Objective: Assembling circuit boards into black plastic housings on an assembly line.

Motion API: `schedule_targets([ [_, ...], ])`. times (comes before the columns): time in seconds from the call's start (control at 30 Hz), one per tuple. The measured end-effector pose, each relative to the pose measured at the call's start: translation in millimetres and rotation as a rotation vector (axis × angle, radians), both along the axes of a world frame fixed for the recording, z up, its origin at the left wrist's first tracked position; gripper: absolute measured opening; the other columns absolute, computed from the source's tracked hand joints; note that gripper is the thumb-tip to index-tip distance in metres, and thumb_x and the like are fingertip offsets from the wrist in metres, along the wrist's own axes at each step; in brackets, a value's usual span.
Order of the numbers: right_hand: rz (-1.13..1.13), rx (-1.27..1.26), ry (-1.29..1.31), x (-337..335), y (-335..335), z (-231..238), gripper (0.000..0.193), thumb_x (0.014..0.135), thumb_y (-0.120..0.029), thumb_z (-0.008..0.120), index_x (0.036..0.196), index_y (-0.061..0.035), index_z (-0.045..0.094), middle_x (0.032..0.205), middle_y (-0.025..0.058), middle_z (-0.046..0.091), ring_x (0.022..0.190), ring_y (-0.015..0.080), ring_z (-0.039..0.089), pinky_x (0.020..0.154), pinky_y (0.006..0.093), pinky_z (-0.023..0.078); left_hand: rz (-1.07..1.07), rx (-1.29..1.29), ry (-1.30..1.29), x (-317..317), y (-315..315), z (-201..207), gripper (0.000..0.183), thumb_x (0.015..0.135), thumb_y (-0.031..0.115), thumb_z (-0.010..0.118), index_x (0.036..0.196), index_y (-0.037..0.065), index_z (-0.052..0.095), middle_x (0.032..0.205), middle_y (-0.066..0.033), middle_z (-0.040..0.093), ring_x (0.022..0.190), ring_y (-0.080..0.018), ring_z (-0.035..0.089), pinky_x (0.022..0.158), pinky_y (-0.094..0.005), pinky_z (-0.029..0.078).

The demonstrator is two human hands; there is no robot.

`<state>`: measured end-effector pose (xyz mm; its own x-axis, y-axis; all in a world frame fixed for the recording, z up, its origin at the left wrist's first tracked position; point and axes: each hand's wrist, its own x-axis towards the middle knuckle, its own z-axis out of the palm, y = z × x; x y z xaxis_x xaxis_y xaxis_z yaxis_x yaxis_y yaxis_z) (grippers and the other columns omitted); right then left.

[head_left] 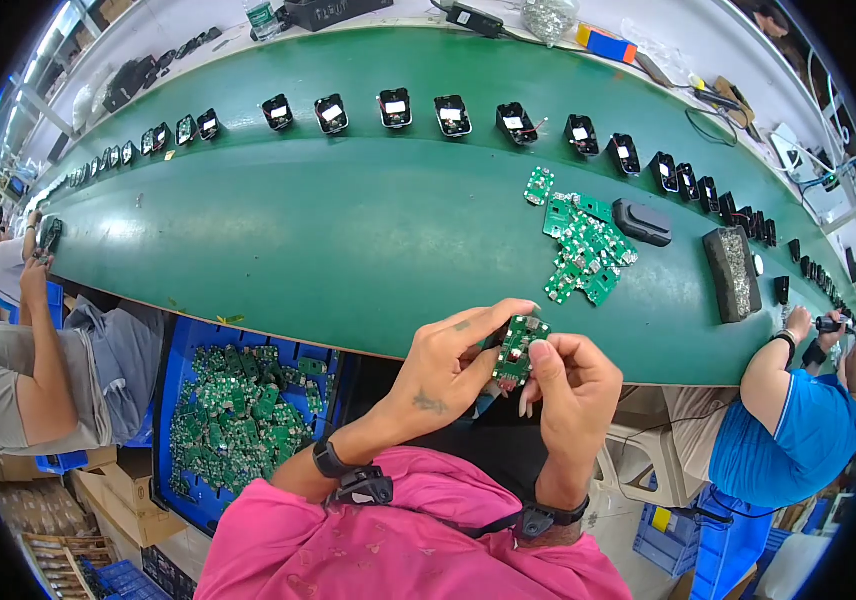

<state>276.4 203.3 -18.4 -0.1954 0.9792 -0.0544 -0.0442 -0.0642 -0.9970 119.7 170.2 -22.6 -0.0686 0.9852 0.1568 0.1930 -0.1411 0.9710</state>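
Over the near edge of the bench, both my hands hold one small green circuit board (519, 352) with silver and white parts on it. My left hand (451, 362) is closed round its left side, index finger reaching past its top end. On the right, my right hand (570, 385) presses its thumb onto the board's face. A dark edge shows behind the board; whether this is a black housing, I cannot tell. Beyond my hands lies a loose pile of green circuit boards (588, 245), with a dark grey oblong case (642, 222) touching its right side.
A long row of open black housings (453, 116) runs across the green bench (298, 220). A speckled grey block (732, 275) stands at the right. Below left, a blue bin (180, 350) holds many boards. Co-workers sit at left (23, 390) and right (788, 420).
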Motion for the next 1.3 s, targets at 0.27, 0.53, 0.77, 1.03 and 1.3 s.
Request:
schedule_targets([
  [0.27,0.006,0.097,-0.059,10.9,2.7,-15.2,0.014,0.098,-0.011,0.066,0.091,0.0,0.062,0.071,-0.0016,0.059,0.054,0.0025,0.051,0.048,0.019,0.039,0.007,-0.086,-0.204,0.4,-0.4,-9.8,0.045,0.096,-0.005,0.055,0.14,0.003,0.054,0.122,-0.0093,0.064,0.097,-0.0089,0.063,0.078,-0.0255,0.057],
  [0.53,-0.034,0.266,-0.308,6.8,0.5,-20.5,0.015,0.097,-0.01,0.067,0.087,0.0001,0.062,0.066,-0.0062,0.054,0.055,-0.0011,0.045,0.047,0.0183,0.032,-0.044,-0.153,-0.287,-0.6,-3.0,-9.1,0.05,0.094,-0.002,0.049,0.143,0.002,0.048,0.126,-0.0105,0.061,0.105,-0.0135,0.062,0.082,-0.0296,0.06],
  [0.77,0.035,0.242,-0.277,7.4,3.9,-19.9,0.017,0.097,-0.01,0.067,0.086,0.0007,0.062,0.067,-0.0049,0.055,0.055,-0.0001,0.044,0.047,0.0187,0.032,-0.024,-0.196,-0.309,-2.2,-3.8,-10.3,0.053,0.093,0.001,0.048,0.146,0.002,0.046,0.128,-0.0111,0.059,0.107,-0.0146,0.061,0.083,-0.0304,0.06],
  [1.03,0.007,0.259,-0.295,-0.3,7.0,-18.8,0.017,0.096,-0.012,0.07,0.087,0.0008,0.063,0.068,-0.0044,0.057,0.057,0.0002,0.046,0.048,0.0187,0.035,0.013,-0.107,-0.169,4.5,-2.7,-7.0,0.047,0.097,0.003,0.051,0.144,0.004,0.048,0.124,-0.0169,0.061,0.075,-0.0118,0.066,0.067,-0.0281,0.058],
  [1.3,-0.008,0.285,-0.291,-6.8,5.8,-31.5,0.02,0.098,-0.011,0.066,0.111,0.0045,0.062,0.088,0.0025,0.065,0.073,0.0042,0.057,0.061,0.0202,0.046,0.057,-0.172,-0.185,7.9,-1.5,-4.1,0.042,0.099,0.005,0.049,0.141,0.003,0.047,0.109,-0.0122,0.065,0.07,-0.0119,0.066,0.063,-0.0272,0.056],
])
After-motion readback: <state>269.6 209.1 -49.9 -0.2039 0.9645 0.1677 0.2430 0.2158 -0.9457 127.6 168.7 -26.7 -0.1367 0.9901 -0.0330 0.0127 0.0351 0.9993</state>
